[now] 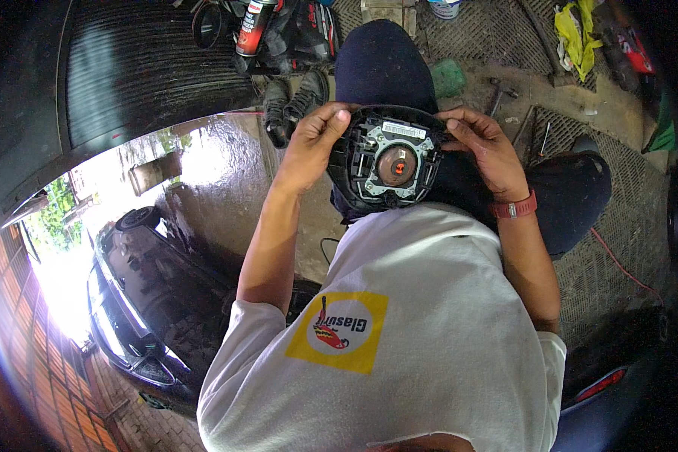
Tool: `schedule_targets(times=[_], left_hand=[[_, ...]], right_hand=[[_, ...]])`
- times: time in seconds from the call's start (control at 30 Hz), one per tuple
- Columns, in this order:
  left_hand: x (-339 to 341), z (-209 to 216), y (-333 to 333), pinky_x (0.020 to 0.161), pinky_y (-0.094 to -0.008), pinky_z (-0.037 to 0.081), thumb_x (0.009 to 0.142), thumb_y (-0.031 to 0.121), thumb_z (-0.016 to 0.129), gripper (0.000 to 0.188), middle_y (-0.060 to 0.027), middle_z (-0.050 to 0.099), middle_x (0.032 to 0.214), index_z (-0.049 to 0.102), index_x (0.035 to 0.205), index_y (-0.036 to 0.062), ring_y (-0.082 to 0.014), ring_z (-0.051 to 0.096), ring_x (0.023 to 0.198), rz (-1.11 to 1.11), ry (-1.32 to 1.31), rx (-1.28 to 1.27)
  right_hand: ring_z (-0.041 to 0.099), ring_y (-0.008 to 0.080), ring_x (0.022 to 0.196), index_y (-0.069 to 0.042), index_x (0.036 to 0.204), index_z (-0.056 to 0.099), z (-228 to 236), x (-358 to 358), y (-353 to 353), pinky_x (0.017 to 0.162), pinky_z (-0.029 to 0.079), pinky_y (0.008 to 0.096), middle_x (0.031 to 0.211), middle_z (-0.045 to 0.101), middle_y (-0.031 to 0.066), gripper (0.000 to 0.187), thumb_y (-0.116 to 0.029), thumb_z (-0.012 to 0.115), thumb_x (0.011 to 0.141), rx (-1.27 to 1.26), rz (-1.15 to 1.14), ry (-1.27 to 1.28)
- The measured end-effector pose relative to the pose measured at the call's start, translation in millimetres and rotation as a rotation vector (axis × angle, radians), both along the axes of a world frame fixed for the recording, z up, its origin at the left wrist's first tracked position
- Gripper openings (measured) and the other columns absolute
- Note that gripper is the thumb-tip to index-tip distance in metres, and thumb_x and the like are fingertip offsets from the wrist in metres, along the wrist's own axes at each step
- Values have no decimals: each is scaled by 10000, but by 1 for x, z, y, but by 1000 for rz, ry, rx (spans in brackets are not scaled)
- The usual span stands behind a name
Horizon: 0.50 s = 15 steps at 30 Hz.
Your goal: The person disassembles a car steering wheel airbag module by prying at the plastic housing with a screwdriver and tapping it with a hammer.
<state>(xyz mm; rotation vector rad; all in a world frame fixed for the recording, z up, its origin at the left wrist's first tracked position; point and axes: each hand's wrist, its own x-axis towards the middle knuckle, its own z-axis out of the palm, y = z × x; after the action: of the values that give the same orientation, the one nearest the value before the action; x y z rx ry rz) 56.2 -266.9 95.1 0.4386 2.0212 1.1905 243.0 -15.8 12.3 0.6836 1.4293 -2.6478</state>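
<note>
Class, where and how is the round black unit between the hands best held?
Probably by the outer rim of the round black unit, from left and right together, where the left hand and right hand pinch its upper part: the rim surrounds the silver frame and round centre, so gripping there avoids both.

The left hand (314, 143) holds a round module of black plastic and silver metal (394, 164) by its ten o'clock rim, the right hand (488, 151) by two; a red-and-black cylindrical can (251, 32) stands toward the view's eleven.
</note>
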Motion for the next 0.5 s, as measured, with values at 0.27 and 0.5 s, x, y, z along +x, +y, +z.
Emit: schedule_targets(times=[0.27, 0.5], left_hand=[[10, 16, 7, 1022, -274, 460, 1121, 364, 619, 461, -41, 708, 1222, 650, 1404, 1, -104, 598, 1132, -22, -138, 76], [27, 33, 2, 1193, -330, 392, 1108, 339, 632, 663, -109, 539, 1553, 402, 1632, 5, -155, 498, 1413, 111, -463, 292]], right_hand=[[661, 130, 1128, -95, 1289, 747, 6, -4, -1, 915, 587, 333, 1247, 726, 3, 346, -360, 695, 1073, 9, 34, -93], [660, 97, 1103, -86, 1363, 708, -16, -2, -3, 845, 565, 279, 1279, 719, 13, 451, -434, 668, 1080, -64, -75, -213]])
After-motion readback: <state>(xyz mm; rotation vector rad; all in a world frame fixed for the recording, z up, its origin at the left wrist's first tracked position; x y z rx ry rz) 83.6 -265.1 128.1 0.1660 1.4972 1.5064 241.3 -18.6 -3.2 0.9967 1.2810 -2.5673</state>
